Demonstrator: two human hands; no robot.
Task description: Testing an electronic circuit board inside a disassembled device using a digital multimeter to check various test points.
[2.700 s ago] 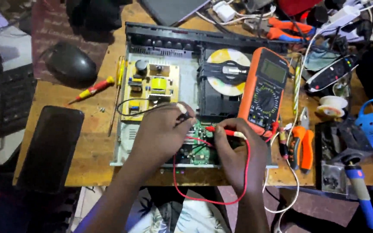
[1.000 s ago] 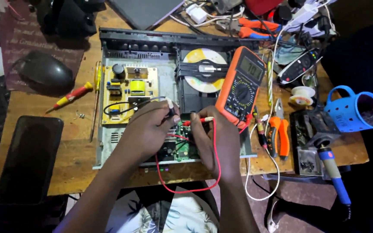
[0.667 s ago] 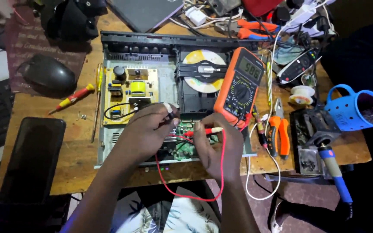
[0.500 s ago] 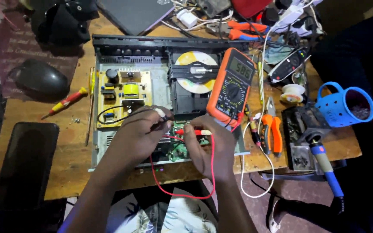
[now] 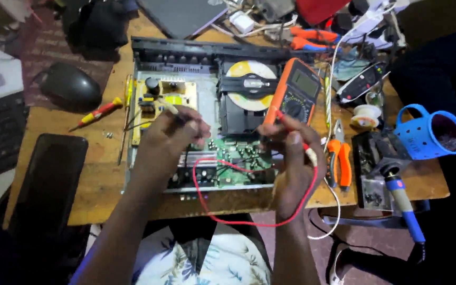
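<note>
Left hand (image 5: 172, 134) is pinching a probe over the green circuit board (image 5: 228, 161) while right hand (image 5: 291, 153), at three o'clock, is gripping the red probe (image 5: 296, 142), keeping the orange multimeter (image 5: 294, 95) readable at one o'clock.

- worn, matt wooden desk (image 5: 106, 174) under the hands;
- glossy orange plastic multimeter (image 5: 295, 95) beyond the right hand (image 5: 290, 158);
- green circuit board (image 5: 233, 163) between the hands, matt

One head-worn view — looking steeply down, close over the wooden workbench (image 5: 106, 182), its far edge at the top.
</note>
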